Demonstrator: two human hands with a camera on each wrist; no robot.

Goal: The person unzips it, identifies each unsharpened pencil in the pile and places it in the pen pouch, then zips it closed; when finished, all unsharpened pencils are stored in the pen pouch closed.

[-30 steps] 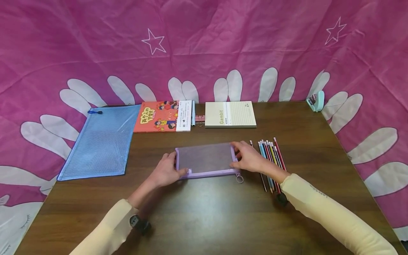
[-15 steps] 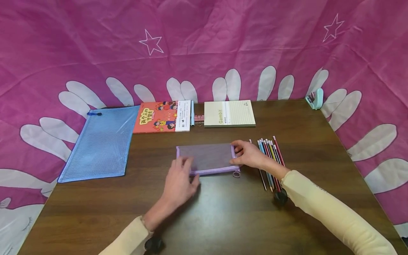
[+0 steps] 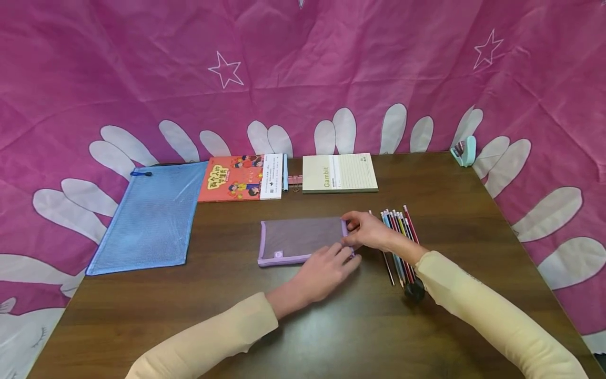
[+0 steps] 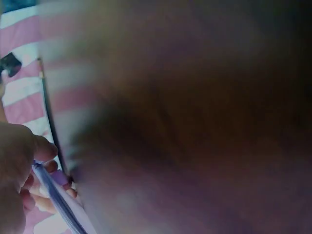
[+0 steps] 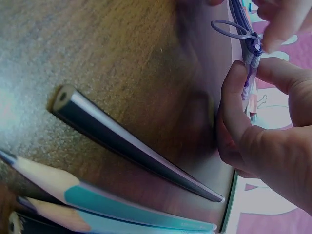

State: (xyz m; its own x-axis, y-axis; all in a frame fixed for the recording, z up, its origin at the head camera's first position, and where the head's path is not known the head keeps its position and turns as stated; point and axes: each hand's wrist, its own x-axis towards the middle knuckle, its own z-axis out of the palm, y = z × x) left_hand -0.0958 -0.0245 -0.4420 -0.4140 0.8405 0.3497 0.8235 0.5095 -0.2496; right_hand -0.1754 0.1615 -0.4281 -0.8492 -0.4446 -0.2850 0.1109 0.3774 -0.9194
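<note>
A purple zip pencil pouch (image 3: 303,237) lies on the brown table. My right hand (image 3: 366,231) pinches its right end between thumb and fingers, also seen in the right wrist view. My left hand (image 3: 326,271) reaches across the pouch's near right corner, fingers extended and slightly bent. In the right wrist view, left fingers (image 5: 282,22) are close to the zipper's ring pull (image 5: 229,29). A blur covers most of the left wrist view; the zipper (image 4: 58,202) shows at its lower left beside fingers. Several pencils (image 3: 400,242) lie under my right forearm.
A blue mesh zip bag (image 3: 151,216) lies at the left. Along the back are a red book (image 3: 232,179), a light blue pen (image 3: 285,173), a pink item (image 3: 295,180) and a notebook (image 3: 340,173). A mint-coloured object (image 3: 465,151) stands at the back right corner.
My left hand has let go of the pouch's left end and moved right along its near edge to the zipper pull. The right hand keeps its pinch on the right end.
</note>
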